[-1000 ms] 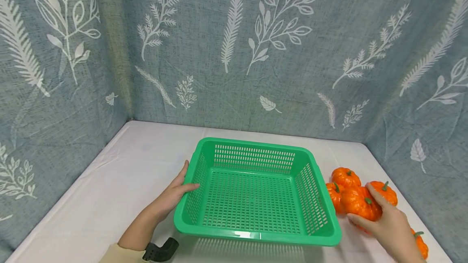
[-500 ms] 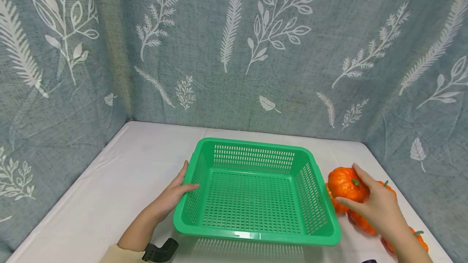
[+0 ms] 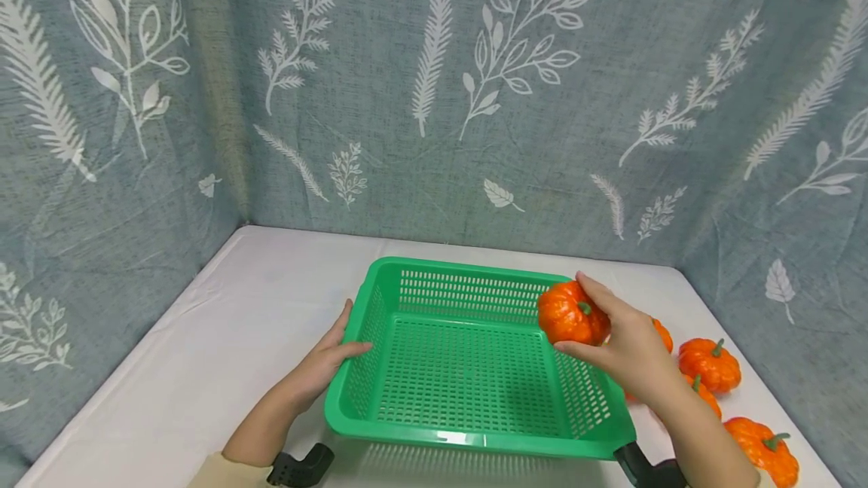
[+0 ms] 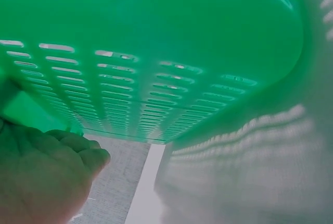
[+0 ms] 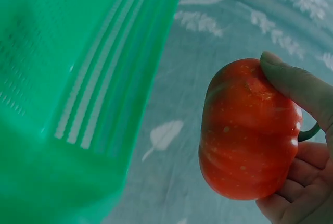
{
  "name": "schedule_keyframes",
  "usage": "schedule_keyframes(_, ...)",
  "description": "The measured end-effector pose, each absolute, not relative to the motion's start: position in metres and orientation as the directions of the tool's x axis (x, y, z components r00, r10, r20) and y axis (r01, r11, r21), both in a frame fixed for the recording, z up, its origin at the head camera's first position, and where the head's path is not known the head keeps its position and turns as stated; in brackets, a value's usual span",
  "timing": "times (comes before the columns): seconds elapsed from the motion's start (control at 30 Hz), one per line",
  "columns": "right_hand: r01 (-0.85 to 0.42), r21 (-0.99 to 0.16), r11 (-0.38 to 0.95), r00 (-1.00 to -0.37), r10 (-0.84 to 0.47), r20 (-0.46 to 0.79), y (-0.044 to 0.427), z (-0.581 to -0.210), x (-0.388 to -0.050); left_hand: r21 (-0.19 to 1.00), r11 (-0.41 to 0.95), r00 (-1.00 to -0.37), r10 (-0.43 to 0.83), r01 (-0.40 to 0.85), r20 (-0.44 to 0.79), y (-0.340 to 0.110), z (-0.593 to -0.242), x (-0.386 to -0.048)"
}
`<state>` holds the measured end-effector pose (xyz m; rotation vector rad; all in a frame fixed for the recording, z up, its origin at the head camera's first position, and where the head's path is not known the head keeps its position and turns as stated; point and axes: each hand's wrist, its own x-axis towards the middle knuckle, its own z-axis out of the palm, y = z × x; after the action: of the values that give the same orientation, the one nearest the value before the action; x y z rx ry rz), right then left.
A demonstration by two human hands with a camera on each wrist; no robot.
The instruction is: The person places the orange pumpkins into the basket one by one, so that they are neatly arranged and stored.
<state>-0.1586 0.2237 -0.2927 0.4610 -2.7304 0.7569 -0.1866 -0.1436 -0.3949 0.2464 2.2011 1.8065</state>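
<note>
We hold a pumpkin (image 3: 571, 313) tight in our right hand (image 3: 622, 336), pinched between the thumb (image 5: 297, 84) and the fingers (image 5: 301, 195). It is up in the air at the back right corner of the green basket (image 3: 515, 443). Its stem (image 5: 309, 132) points to our palm. Our left hand (image 3: 322, 364) grips the basket's left edge. More pumpkins (image 3: 709, 367) sit on the white table (image 3: 271, 285), to the right of the basket. A leafy cloth (image 3: 380, 81) hangs behind.
</note>
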Motion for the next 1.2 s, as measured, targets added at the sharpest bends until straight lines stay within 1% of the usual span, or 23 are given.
schedule_keyframes(0.17,-0.43,-0.473,0.769,-0.895,-0.296,0.333,0.198,-0.289,-0.169,0.979,0.196,-0.947,0.301,-0.052,-0.11,-0.143,-0.395,-0.187)
schedule_keyframes(0.37,-0.469,-0.496,0.731,-0.882,-0.358,0.307,0.167,-0.292,-0.182,0.981,0.189,-0.947,0.305,-0.045,-0.103,-0.143,-0.396,-0.187)
schedule_keyframes(0.5,-0.475,-0.504,0.722,-0.88,-0.385,0.278,0.148,-0.295,-0.19,0.982,0.186,-0.948,0.303,-0.039,-0.095,-0.143,-0.398,-0.188)
schedule_keyframes(0.87,-0.451,-0.601,0.66,-0.883,-0.427,0.193,0.102,-0.305,-0.203,0.982,0.182,-0.949,0.301,-0.04,-0.094,-0.144,-0.399,-0.189)
schedule_keyframes(1.03,-0.47,-0.606,0.642,-0.87,-0.453,0.194,0.09,-0.306,-0.208,0.982,0.184,-0.95,0.298,-0.035,-0.09,-0.145,-0.399,-0.189)
schedule_keyframes(1.2,-0.466,-0.614,0.637,-0.871,-0.452,0.192,0.082,-0.311,-0.215,0.982,0.184,-0.952,0.295,-0.033,-0.088,-0.145,-0.399,-0.189)
